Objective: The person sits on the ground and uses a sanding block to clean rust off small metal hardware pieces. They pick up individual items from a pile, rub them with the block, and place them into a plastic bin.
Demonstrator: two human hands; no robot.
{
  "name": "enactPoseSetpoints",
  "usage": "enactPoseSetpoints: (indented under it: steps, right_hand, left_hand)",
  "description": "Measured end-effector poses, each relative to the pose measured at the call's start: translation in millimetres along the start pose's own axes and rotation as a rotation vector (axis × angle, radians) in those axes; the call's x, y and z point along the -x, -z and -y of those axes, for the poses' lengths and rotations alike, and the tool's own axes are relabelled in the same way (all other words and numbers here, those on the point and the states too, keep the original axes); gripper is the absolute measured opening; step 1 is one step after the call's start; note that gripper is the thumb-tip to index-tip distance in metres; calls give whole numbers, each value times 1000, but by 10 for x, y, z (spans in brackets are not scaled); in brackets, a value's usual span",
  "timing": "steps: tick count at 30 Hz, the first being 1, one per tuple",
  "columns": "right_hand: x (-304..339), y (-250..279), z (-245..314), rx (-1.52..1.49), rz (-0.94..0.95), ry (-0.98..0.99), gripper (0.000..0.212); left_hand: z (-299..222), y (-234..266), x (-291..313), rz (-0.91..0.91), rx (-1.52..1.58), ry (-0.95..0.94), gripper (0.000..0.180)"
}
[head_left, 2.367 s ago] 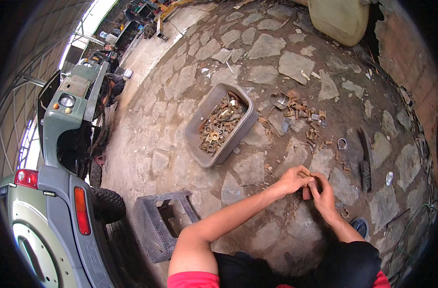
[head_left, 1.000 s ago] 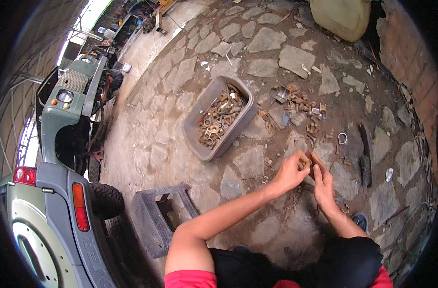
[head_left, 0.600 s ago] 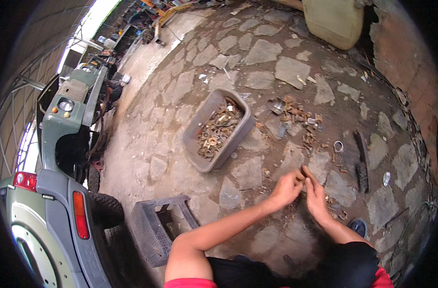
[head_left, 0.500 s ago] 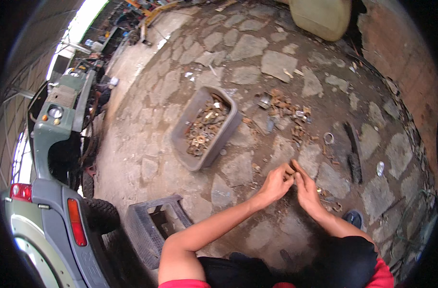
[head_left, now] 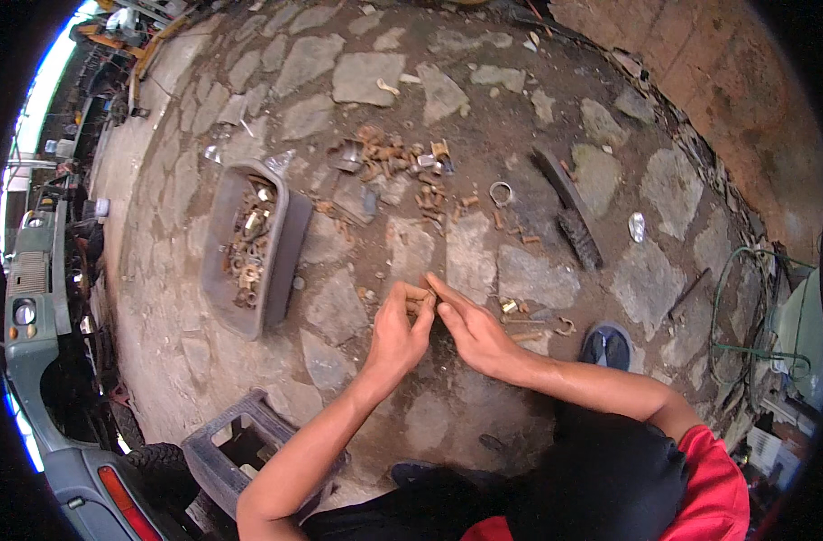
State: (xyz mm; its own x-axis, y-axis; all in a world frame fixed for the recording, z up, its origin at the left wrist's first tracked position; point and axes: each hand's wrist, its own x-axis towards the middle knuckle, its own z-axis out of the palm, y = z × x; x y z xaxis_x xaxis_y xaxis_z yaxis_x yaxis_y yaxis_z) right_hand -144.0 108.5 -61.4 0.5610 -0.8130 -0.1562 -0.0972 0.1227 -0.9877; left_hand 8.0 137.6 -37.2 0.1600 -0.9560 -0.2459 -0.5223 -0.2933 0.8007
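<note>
My left hand [head_left: 401,326] and my right hand [head_left: 476,335] meet low over the stone floor, fingertips together. The left thumb and fingers are pinched, with a small dark thing partly showing between the hands; its kind is hidden. The right fingers lie pressed together against the same spot. Beyond them is a pile of rusty metal fittings [head_left: 389,160], with several small rusty pieces trailing toward my hands. To the left, a grey plastic bin [head_left: 290,239] holds mixed metal hardware [head_left: 246,261]. A metal ring [head_left: 501,194] lies right of the pile.
A dark bristled brush [head_left: 574,230] lies at right, near crumpled foil [head_left: 637,227]. A brass-coloured piece [head_left: 509,307] and thin tools are beside my right forearm. A grey plastic step stool [head_left: 240,433] stands lower left, near a vehicle [head_left: 55,433]. A dark shoe [head_left: 607,347] is at right.
The whole view has swung right, so the bin, pile and hands appear farther left. My hands stay together at the fingertips, still around the small thing.
</note>
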Motion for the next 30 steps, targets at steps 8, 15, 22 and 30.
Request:
enactPoseSetpoints:
  steps: [8,15,22,30]
  right_hand:
    - [-54,-100,-37,31,25,-19,54]
    - [-42,-135,6,-8,-3,10,53]
    - [-50,-162,43,-49,-24,-2,55]
    - [-788,348,724,-64,-127,98,63]
  left_hand:
    - [26,5,40,-23,-52,-14,22]
    - [-22,58,-13,-40,-172,16,27]
    - [-122,104,-157,-131,-263,-92,28]
    - [-485,632,-686,-327,38,-258,22]
